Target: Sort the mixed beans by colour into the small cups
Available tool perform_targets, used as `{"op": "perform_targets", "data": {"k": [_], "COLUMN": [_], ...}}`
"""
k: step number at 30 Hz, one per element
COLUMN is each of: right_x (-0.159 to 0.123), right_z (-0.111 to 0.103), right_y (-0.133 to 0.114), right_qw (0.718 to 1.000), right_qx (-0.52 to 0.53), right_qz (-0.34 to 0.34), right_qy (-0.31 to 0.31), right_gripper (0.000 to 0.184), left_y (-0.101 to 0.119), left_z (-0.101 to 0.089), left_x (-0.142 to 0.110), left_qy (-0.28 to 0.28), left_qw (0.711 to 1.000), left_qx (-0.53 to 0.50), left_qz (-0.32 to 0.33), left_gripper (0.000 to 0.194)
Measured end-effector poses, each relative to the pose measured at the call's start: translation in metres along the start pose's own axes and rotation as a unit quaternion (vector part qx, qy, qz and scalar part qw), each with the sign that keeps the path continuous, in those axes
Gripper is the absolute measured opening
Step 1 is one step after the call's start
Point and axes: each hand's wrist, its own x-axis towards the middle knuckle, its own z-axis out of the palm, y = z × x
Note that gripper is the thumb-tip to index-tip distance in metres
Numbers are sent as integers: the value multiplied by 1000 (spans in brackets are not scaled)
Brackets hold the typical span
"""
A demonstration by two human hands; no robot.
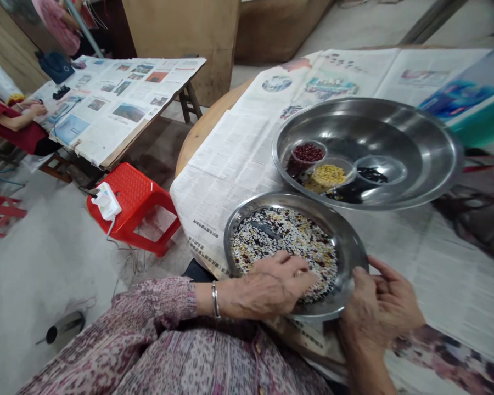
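Newspaper-covered table [222,164], round steel plate [351,249], open side upward

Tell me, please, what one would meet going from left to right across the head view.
A co-worker's red shirt, the red stool bearing a white power strip, the left hand touching the mixed grains, the right hand holding the steel dish.

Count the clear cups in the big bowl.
3, all in the big bowl beyond the plate: the red-grain cup at left, the yellow-grain cup in the middle, the dark-grain cup at right. Another could be hidden behind its near wall.
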Motion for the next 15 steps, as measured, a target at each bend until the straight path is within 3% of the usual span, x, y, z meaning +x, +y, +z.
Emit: {"op": "perform_targets", "data": {"k": [5,9,15], "right_x": [-2,-4,-3], "right_z": [0,1,0], "right_y": [-5,-7,-5], "right_qw": [1000,1000,1000], "right_qx": [-10,4,3], "right_qz": [-12,-12,-21], "right_qy": [-1,4,-4], "right_gripper": [47,47,47], "left_y": [-23,-23,-2], "left_z": [-5,2,11], "left_x": [-10,-6,3], "left_qy": [23,10,-50], "left_qw": [987,985,987], "left_qx": [8,-10,-27], "left_qz": [-158,-171,-152], "left_gripper": [29,28,22]}}
